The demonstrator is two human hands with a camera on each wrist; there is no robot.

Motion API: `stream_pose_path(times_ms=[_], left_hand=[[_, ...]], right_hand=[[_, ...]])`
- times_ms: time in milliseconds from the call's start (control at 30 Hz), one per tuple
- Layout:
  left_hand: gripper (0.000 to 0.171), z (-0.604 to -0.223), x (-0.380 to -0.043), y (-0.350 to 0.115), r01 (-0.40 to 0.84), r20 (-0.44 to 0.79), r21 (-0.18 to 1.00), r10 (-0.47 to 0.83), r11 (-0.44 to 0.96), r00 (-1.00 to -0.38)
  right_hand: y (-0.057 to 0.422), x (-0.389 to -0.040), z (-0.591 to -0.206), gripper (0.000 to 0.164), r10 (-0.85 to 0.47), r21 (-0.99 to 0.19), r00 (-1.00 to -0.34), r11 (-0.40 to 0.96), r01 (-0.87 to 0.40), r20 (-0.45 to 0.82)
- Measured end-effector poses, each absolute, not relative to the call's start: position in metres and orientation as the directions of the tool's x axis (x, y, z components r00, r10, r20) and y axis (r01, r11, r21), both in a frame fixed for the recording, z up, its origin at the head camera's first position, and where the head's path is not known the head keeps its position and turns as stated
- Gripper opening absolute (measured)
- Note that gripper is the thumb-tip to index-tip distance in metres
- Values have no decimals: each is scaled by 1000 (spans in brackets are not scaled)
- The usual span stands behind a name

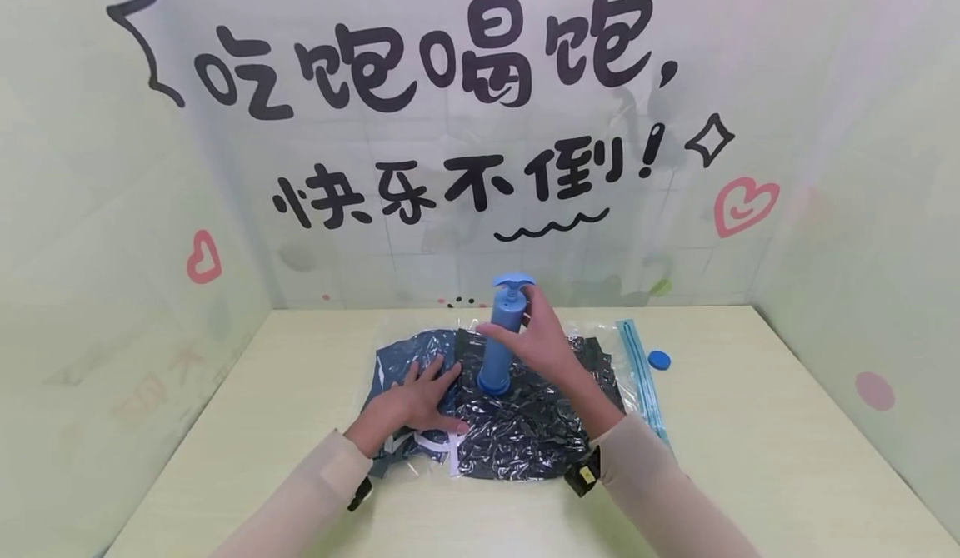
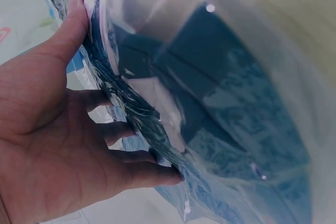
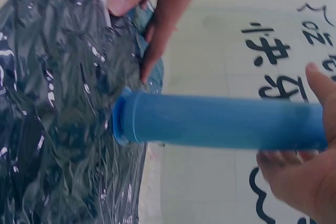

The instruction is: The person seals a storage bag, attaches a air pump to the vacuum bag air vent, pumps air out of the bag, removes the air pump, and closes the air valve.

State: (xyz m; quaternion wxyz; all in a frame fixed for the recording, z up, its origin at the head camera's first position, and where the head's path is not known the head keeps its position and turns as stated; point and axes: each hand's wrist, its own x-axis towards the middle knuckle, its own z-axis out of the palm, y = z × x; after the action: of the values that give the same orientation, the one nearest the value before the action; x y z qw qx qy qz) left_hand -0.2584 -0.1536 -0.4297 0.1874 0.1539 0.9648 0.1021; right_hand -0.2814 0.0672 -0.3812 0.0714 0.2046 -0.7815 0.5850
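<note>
A clear vacuum storage bag (image 1: pixel 517 437) lies flat, its plastic wrinkled tightly over dark folded clothes. A blue hand pump (image 1: pixel 500 350) stands upright on it, its base against the plastic in the right wrist view. My right hand (image 1: pixel 546 341) grips the upper barrel of the pump, just below its T-shaped handle (image 1: pixel 513 280). With fingers spread, my left hand (image 1: pixel 416 406) presses on the bag to the left of the pump. The left wrist view shows its fingertips on the plastic above blue cloth (image 2: pixel 226 103). Whatever lies under the pump's base is hidden.
A round blue cap (image 1: pixel 659 361) lies on the pale table (image 1: pixel 757 425), right of the bag's blue zip strip (image 1: pixel 640 366). Behind the table hangs a white backdrop (image 1: pixel 450 250) with black writing, and similar panels close off both sides.
</note>
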Motion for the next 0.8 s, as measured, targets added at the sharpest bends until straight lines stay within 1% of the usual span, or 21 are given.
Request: stream_pose_path(times_ms=[33, 100, 167, 267, 367, 600, 700, 800], left_hand=[[101, -429, -259, -153, 260, -329, 255, 336, 931, -882], [101, -428, -259, -153, 260, -329, 255, 336, 931, -882], [101, -428, -259, -153, 257, -331, 254, 334, 932, -883], [101, -428, -258, -153, 255, -334, 254, 332, 933, -882], [101, -429, -258, -154, 254, -333, 256, 332, 933, -882], [101, -429, -258, -154, 260, -327, 250, 334, 933, -884], [101, -429, -257, -154, 262, -328, 250, 336, 932, -883], [101, -428, -257, -153, 264, -327, 247, 336, 933, -883]], right_hand=[[63, -280, -382, 86, -168, -885, -922, 265, -382, 348], [57, -278, -384, 90, -67, -888, -934, 295, -354, 350], [53, -278, -386, 85, -20, -886, -930, 296, -356, 367], [51, -278, -388, 74, 5, -876, -918, 302, -376, 396], [51, -279, -390, 65, 2, -862, -908, 316, -396, 418], [53, -278, -387, 59, -36, -856, -916, 345, -386, 399], [55, -277, -385, 57, -72, -855, -921, 350, -382, 382], [59, -277, -383, 54, -142, -856, -918, 330, -397, 371]])
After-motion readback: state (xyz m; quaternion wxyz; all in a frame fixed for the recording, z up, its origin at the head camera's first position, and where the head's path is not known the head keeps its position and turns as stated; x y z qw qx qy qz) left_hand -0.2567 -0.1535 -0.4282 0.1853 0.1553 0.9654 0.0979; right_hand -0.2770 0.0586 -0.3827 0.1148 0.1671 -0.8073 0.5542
